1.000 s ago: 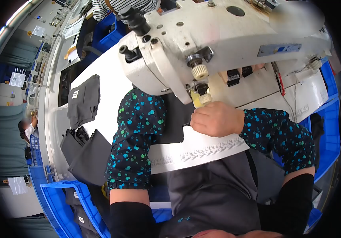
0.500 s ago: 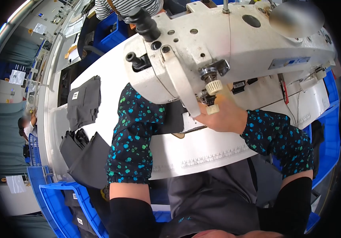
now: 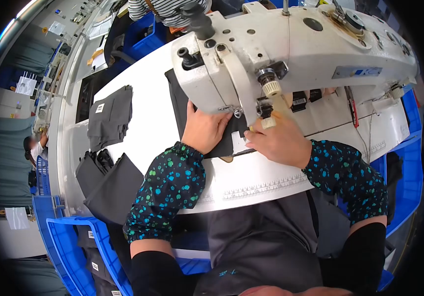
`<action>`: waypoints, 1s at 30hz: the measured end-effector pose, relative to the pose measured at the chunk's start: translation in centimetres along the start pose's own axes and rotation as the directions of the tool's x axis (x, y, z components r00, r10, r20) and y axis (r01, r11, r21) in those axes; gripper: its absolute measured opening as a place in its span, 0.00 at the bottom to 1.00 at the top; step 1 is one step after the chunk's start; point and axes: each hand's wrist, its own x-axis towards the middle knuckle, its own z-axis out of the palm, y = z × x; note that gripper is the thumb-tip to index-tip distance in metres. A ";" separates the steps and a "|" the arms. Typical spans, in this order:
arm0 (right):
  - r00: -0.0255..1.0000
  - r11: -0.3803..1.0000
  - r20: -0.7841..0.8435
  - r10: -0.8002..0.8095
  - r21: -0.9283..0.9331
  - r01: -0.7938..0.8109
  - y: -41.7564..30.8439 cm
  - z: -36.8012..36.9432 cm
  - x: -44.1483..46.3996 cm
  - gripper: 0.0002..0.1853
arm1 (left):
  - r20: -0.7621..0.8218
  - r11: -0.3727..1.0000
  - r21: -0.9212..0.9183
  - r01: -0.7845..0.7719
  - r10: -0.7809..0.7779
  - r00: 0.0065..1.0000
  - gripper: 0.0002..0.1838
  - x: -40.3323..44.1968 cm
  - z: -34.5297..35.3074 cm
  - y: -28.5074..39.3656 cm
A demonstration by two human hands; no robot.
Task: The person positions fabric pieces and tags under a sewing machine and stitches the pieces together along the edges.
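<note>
Right, biggest first: white worktop (image 3: pixel 259 180), sewing machine (image 3: pixel 296 54) on it. Dark fabric (image 3: pixel 176 98) lies flat on the worktop, partly under the machine. Left hand (image 3: pixel 204 129) rests on the fabric, thumb and finger spread wide. Right hand (image 3: pixel 282 141) by its right end, fingers curled; can't tell if pinching anything.

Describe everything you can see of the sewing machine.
The machine is off-white and scuffed, apparently painted metal. Its long arm stretches rightward over the white table. It carries black fittings, ridged cream knobs and a nameplate with blue marking. Dark cloth lies partly beneath its head. The left hand and right hand are close by; contact is unclear.
</note>
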 end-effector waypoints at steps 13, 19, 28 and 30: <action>0.993 0.988 -0.012 0.121 -0.100 -0.121 1.9 1.6 0.4 0.12 | -0.066 1.000 -0.014 -0.013 0.012 0.998 0.19 2.2 0.8 -3.5; 0.995 0.993 0.010 0.100 -0.067 -0.099 1.5 0.9 0.3 0.13 | 0.030 0.996 0.030 0.085 -0.086 0.996 0.21 2.2 0.5 -3.3; 0.997 1.000 0.078 0.015 -0.026 -0.013 1.1 0.2 0.4 0.06 | 0.033 0.989 0.091 0.120 -0.123 0.992 0.20 1.9 0.0 -3.4; 0.998 0.998 0.042 -0.045 0.037 0.044 0.9 0.6 0.5 0.07 | 0.028 0.975 0.140 0.170 -0.176 0.984 0.18 1.5 -0.1 -3.6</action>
